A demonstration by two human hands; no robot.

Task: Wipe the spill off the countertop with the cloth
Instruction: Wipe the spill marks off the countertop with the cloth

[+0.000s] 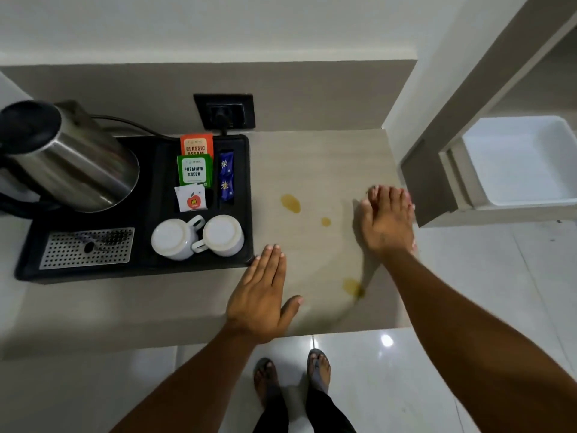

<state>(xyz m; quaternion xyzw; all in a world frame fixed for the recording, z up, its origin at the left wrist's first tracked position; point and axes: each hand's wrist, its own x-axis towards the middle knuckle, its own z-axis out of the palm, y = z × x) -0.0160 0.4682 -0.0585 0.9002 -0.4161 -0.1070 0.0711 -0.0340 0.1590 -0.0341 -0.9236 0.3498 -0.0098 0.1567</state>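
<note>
Three yellow-brown spill spots lie on the beige countertop [312, 164]: a larger spot [290, 203], a small spot [325, 221], and a smeared spot [352, 287] near the front edge. My left hand [262, 301] rests flat on the counter by the tray's front right corner, holding nothing. My right hand [388, 223] is spread flat at the counter's right edge, slightly blurred. Thin pinkish slivers [413, 245] show under its right side; I cannot tell if they are the cloth. No cloth is plainly visible.
A black tray [248, 170] on the left holds a steel kettle [68, 164], two upturned white cups [173, 239], tea sachets [195, 170] and a drip grille [87, 248]. A wall socket [224, 110] sits behind. A white bin [518, 164] stands past the right edge.
</note>
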